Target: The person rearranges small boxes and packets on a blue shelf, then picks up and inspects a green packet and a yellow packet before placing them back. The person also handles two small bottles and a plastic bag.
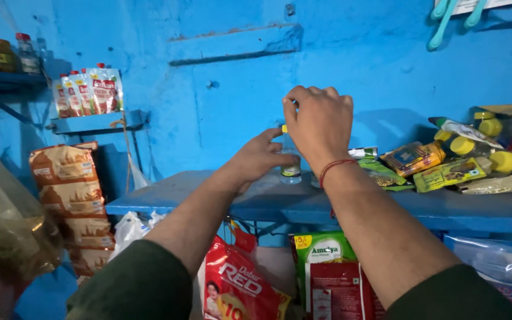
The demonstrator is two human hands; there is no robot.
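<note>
A small clear bottle (291, 169) with a yellow cap stands on a blue shelf (208, 198). My left hand (260, 156) reaches in from the lower left, its fingers touching the bottle's side. My right hand (318, 121), with a red thread on the wrist, hovers over the bottle's top with fingers curled down; it hides most of the bottle, and whether it grips the cap is unclear.
Yellow and green packets (445, 172) and yellow-capped bottles (493, 145) lie on the shelf's right. Red sauce pouches (87, 92) stand on a small ledge at left. Brown bags (69, 195) hang at left. Red and green packets (303, 278) hang under the shelf.
</note>
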